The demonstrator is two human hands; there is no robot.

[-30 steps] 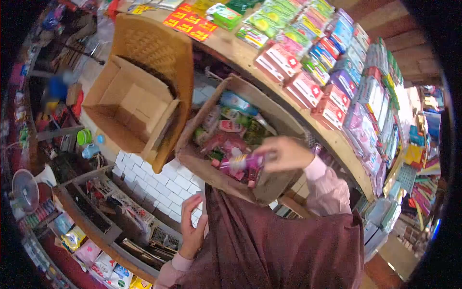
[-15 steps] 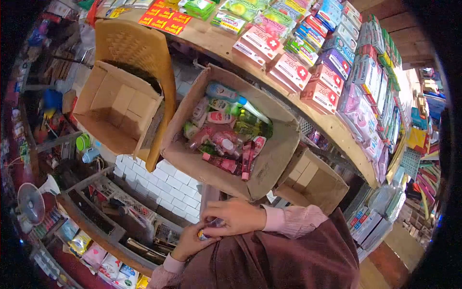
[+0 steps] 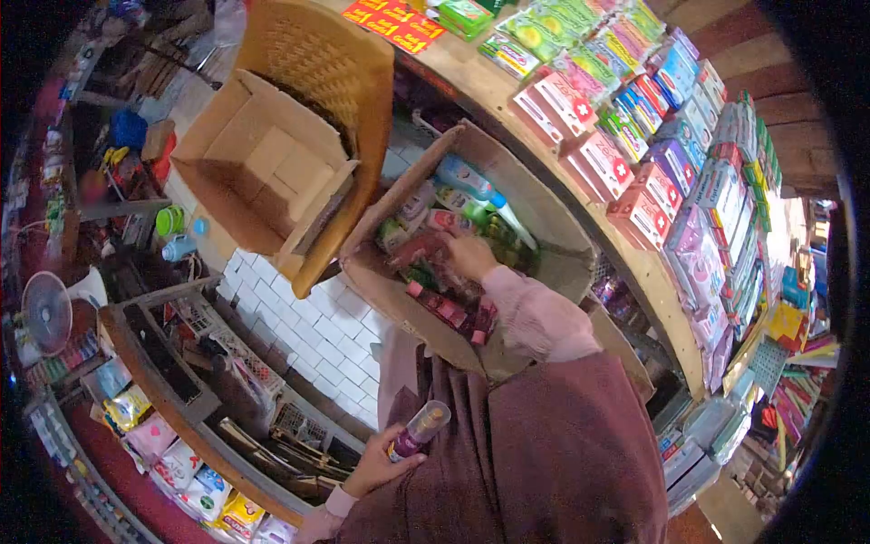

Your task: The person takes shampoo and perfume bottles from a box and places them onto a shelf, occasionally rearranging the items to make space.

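Low in front of my lap, my left hand (image 3: 374, 468) is closed around a small bottle (image 3: 419, 430) with a purple label and a clear cap, which points up and to the right. My right hand (image 3: 471, 257) reaches down into a cardboard box (image 3: 535, 195) of bottles. Its fingers are among pinkish bottles (image 3: 424, 249), and I cannot make out whether they grip one. Around it in the box lie a light blue bottle (image 3: 465, 177), a green bottle (image 3: 517, 249) and a dark pink bottle with a pink cap (image 3: 437, 304).
An open cardboard box (image 3: 272, 168) rests on a yellow woven chair (image 3: 335, 59) to the left. Behind runs a wooden counter (image 3: 580, 213) stacked with soap boxes (image 3: 598, 163) and packets. White floor tiles (image 3: 308, 335) show below, beside a low shelf (image 3: 181, 417) with packs. A fan (image 3: 47, 313) stands far left.
My hands have parted. The right one has moved up into the box of bottles, while the left has lowered, keeping the small bottle. The whole view has shifted.
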